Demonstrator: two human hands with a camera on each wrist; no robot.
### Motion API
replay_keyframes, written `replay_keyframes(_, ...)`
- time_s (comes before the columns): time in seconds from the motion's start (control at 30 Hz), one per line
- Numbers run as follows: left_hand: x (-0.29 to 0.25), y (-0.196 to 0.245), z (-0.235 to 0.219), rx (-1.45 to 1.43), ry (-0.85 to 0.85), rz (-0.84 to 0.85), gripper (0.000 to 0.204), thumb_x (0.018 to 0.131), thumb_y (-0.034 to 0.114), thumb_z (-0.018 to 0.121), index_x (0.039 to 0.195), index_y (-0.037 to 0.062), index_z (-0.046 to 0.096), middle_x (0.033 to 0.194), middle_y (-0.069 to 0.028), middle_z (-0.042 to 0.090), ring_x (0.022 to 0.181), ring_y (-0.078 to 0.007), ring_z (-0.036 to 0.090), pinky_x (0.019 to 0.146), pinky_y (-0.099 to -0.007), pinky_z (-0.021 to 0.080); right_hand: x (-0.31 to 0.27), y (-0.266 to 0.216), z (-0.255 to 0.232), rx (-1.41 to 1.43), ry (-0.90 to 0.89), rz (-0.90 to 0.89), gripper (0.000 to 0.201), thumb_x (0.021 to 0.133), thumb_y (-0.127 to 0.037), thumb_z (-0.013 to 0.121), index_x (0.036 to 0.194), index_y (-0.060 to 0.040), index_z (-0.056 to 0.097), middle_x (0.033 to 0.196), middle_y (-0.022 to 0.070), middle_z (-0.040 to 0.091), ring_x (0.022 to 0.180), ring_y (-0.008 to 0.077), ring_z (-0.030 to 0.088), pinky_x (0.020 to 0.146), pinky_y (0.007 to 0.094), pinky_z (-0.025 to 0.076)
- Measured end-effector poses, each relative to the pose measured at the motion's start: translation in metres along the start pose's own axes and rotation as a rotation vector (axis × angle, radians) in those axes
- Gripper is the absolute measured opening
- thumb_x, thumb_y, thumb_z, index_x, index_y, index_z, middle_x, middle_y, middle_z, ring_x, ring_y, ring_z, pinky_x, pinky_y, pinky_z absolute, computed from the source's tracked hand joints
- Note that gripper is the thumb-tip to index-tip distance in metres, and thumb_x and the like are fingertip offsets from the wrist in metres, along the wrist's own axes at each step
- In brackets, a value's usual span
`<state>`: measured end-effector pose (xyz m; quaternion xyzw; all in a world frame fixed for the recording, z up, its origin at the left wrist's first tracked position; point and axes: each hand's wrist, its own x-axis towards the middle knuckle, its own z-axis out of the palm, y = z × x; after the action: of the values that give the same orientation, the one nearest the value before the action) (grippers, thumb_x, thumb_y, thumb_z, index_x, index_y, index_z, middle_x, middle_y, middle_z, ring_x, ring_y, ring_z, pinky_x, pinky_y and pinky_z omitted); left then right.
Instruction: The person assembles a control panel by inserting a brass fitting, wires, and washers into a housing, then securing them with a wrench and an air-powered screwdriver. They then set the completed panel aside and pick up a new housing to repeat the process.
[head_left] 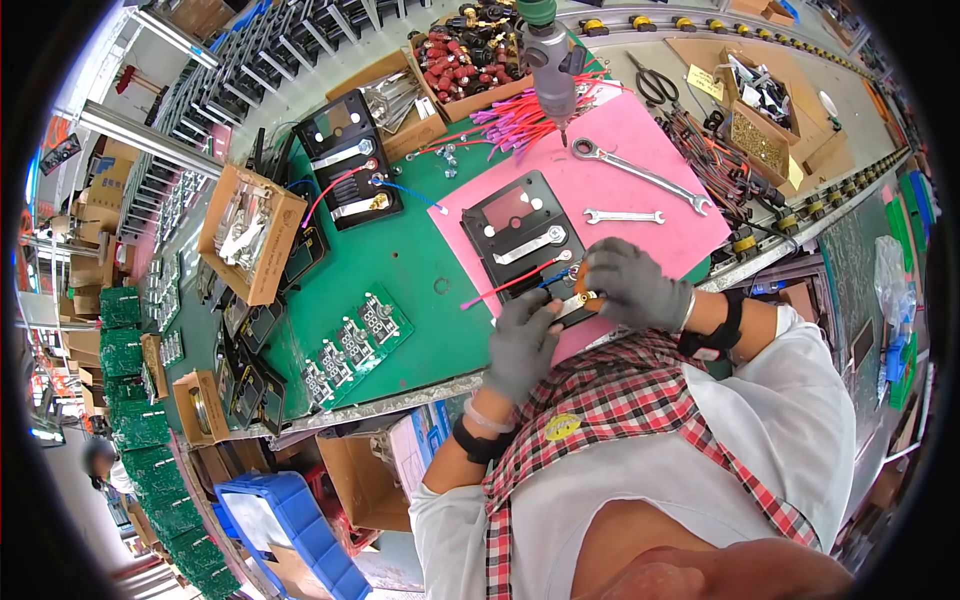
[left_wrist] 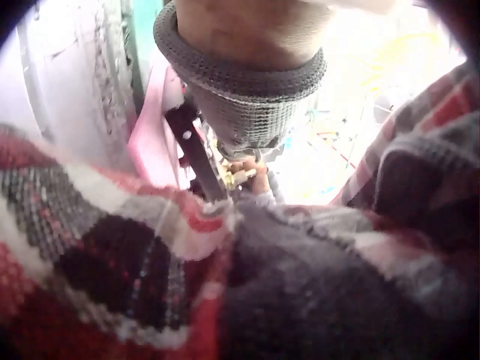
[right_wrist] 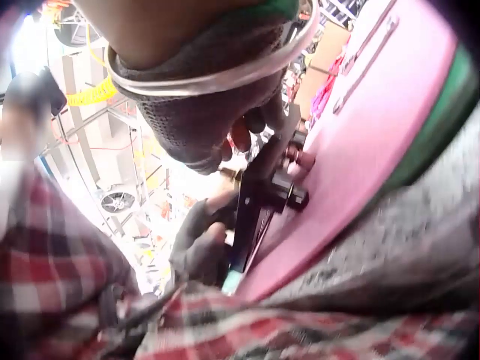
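A black panel point(head_left: 525, 235) lies on the pink mat, with a silver lever, a red wire and a blue wire on it. My gloved left hand point(head_left: 522, 345) has its fingers bent at the panel's near-left edge; bare fingertips show at a brass fitting in the left wrist view. The gloved right hand point(head_left: 635, 285) pinches the brass fitting point(head_left: 590, 298) at the panel's near end. In the right wrist view the panel point(right_wrist: 259, 187) stands edge-on between the right hand point(right_wrist: 217, 124) and the mat, black knobs on its mat side. Fingers partly hide the fitting.
A ratchet wrench point(head_left: 640, 175) and a smaller wrench point(head_left: 625, 216) lie beyond the right hand. A power driver point(head_left: 550, 75) hangs above the mat. To the left are another black panel point(head_left: 350, 165), circuit boards point(head_left: 350, 345) and an open carton point(head_left: 275, 245).
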<state>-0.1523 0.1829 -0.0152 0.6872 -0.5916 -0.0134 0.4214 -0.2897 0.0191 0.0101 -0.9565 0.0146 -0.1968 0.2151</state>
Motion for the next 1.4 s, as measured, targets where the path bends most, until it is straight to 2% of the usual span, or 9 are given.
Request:
replay_keyframes(0.13,-0.022,-0.01,-0.014,0.063,0.263,-0.364,0.016,0.078,0.014,0.063,0.089,0.0032,0.058,0.083,-0.0131,0.059,0.067,-0.0259,0.058,0.06,-0.0372,0.046,0.003,0.063,-0.028,-0.093,0.126,0.44,0.036,0.07,-0.019,0.067,0.104,-0.0108,0.059,0.093,0.0093,0.057,0.086,0.0278,0.055,0.077,0.0396,0.045)
replay_keyframes(0.3,-0.012,-0.026,-0.016,0.117,-0.155,-0.653,0.025,0.08,0.028,0.06,0.077,0.0035,0.053,0.06,-0.0151,0.054,0.062,-0.0343,0.056,0.056,-0.0402,0.043,0.011,0.142,-0.026,-0.499,-0.135,0.598,0.027,0.076,-0.024,0.063,0.096,-0.0077,0.059,0.09,0.0115,0.06,0.084,0.0288,0.057,0.075,0.0389,0.046)
replay_keyframes(0.5,0.012,-0.032,-0.015,0.23,-0.389,-0.677,0.021,0.078,0.025,0.057,0.082,0.0049,0.052,0.07,-0.0162,0.06,0.068,-0.0345,0.059,0.061,-0.0418,0.045,0.004,0.15,-0.024,-0.39,-0.009,0.691,0.026,0.081,-0.019,0.056,0.102,-0.0049,0.053,0.075,0.0096,0.058,0.065,0.0248,0.059,0.061,0.0363,0.048)
replay_keyframes(0.67,0.005,-0.034,-0.005,-0.309,-0.081,-0.927,0.022,0.077,0.015,0.057,0.092,-0.0009,0.053,0.071,-0.0091,0.059,0.064,-0.0195,0.055,0.059,-0.033,0.045,0.003,0.054,-0.094,0.584,-0.113,0.911,0.017,0.086,-0.015,0.051,0.1,-0.0051,0.051,0.063,0.0016,0.049,0.05,0.0085,0.049,0.042,0.0243,0.04)
replay_keyframes(0.8,0.005,-0.032,0.016,-0.695,0.152,-0.779,0.021,0.081,0.01,0.052,0.094,-0.005,0.054,0.081,-0.0071,0.059,0.068,-0.0131,0.052,0.062,-0.0277,0.044,-0.016,0.043,-0.079,0.597,-0.507,0.488,0.024,0.089,-0.021,0.048,0.103,-0.0039,0.056,0.064,0.0021,0.051,0.051,0.0106,0.048,0.046,0.0256,0.042)
replay_keyframes(1.0,-0.008,-0.034,0.024,-0.653,0.167,-0.824,0.015,0.082,0.011,0.05,0.081,-0.0036,0.05,0.071,-0.0085,0.051,0.064,-0.0142,0.046,0.058,-0.0312,0.039,-0.009,0.047,-0.055,0.492,-0.82,0.645,0.028,0.088,-0.025,0.048,0.103,-0.0052,0.058,0.067,0.0074,0.055,0.059,0.0166,0.054,0.063,0.0312,0.046)
replay_keyframes(1.2,0.0,-0.019,0.027,-0.851,0.251,-0.818,0.017,0.082,0.011,0.051,0.087,-0.0055,0.052,0.072,-0.0107,0.051,0.063,-0.016,0.045,0.058,-0.0325,0.039,-0.03,0.068,-0.036,0.32,-0.65,0.309,0.028,0.086,-0.026,0.049,0.1,-0.0043,0.059,0.067,0.0071,0.055,0.054,0.0154,0.053,0.05,0.0293,0.046)
replay_keyframes(1.3,0.0,-0.018,0.023,-0.725,0.147,-0.755,0.017,0.083,0.01,0.05,0.09,-0.0057,0.053,0.074,-0.0116,0.052,0.066,-0.0169,0.047,0.059,-0.0331,0.04,0.006,0.052,-0.061,0.508,-1.026,0.786,0.027,0.084,-0.026,0.049,0.093,-0.0032,0.06,0.066,0.0064,0.053,0.05,0.0141,0.052,0.041,0.0277,0.042)
replay_keyframes(1.4,-0.009,-0.03,0.026,-0.398,0.078,-0.491,0.016,0.084,0.008,0.049,0.091,-0.0055,0.053,0.078,-0.0128,0.054,0.069,-0.0177,0.049,0.061,-0.0334,0.041,0.013,0.066,-0.056,0.433,-1.059,0.681,0.026,0.084,-0.026,0.05,0.089,-0.0029,0.059,0.065,0.0063,0.052,0.048,0.0138,0.051,0.04,0.0274,0.042)
